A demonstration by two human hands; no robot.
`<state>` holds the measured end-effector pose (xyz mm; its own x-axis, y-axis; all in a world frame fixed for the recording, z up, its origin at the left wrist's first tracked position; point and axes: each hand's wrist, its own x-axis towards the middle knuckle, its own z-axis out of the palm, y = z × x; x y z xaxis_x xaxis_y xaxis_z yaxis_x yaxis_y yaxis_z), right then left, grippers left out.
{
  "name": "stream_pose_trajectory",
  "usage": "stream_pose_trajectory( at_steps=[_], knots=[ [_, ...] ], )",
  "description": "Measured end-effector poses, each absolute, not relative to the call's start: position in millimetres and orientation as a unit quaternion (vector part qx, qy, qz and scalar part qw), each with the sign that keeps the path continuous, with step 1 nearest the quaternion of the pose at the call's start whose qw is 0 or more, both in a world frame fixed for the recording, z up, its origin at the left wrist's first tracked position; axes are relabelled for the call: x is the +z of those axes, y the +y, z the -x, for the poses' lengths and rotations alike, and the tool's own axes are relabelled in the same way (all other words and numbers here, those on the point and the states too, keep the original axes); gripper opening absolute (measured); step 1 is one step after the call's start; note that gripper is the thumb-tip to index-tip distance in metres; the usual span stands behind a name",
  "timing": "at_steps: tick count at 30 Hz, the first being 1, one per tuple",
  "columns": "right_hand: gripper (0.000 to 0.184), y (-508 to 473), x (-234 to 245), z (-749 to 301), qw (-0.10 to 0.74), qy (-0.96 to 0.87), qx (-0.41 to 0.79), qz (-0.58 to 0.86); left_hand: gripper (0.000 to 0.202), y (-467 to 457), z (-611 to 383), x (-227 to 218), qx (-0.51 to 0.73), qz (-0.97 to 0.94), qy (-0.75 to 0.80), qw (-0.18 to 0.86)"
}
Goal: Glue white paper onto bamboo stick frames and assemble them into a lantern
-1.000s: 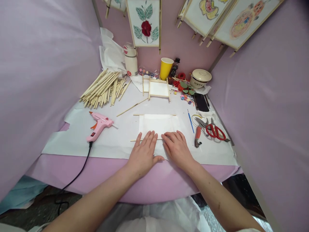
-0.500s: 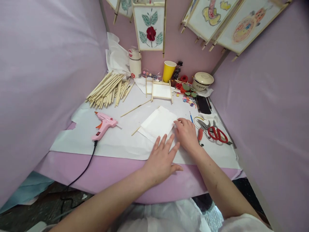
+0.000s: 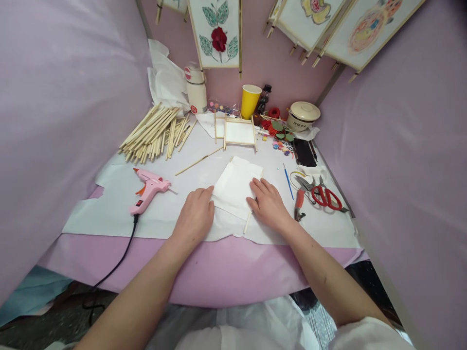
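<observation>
A white sheet of paper (image 3: 235,187) lies flat on the table cover between my hands, with a wooden stick (image 3: 247,222) poking out from under its lower right corner. My left hand (image 3: 195,214) is closed at the sheet's left edge, fingers curled and thumb beside them. On the right edge rests my right hand (image 3: 269,201), its fingers stretched over the paper and the thumb apart. Whatever lies beneath the paper is mostly hidden. A small wooden frame (image 3: 239,145) with a white panel stands behind the sheet.
Left of me lie a pink glue gun (image 3: 150,190) with a black cord and a pile of wooden sticks (image 3: 153,136). On the right are pliers (image 3: 299,199), red-handled scissors (image 3: 326,197) and a phone (image 3: 305,152). A yellow cup (image 3: 250,102) stands behind. Decorated lanterns (image 3: 219,36) hang above.
My left hand has moved from below the sheet to its left edge and its fingers have curled. The sheet has turned slightly, and its stick end now shows at the lower right.
</observation>
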<state>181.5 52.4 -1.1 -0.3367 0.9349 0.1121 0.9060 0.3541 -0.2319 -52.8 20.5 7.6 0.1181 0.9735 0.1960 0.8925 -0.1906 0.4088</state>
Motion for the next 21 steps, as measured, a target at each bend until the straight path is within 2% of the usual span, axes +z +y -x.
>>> stream_pose_trajectory(
  at_steps=[6,12,21],
  knots=[
    [0.047,71.2,4.8,-196.5,0.087,-0.837,0.093,0.533,0.038,11.2,42.6,10.1,0.216,-0.742,0.613,0.165],
    [0.045,68.4,5.7,-200.8,0.113,-0.846,0.056,0.519,0.032,8.2,38.7,7.0,0.221,-0.746,0.601,0.183],
    [0.047,60.7,2.4,-204.2,0.126,-0.833,0.069,0.534,0.028,8.6,38.3,6.6,0.230,-0.745,0.594,0.197]
  ],
)
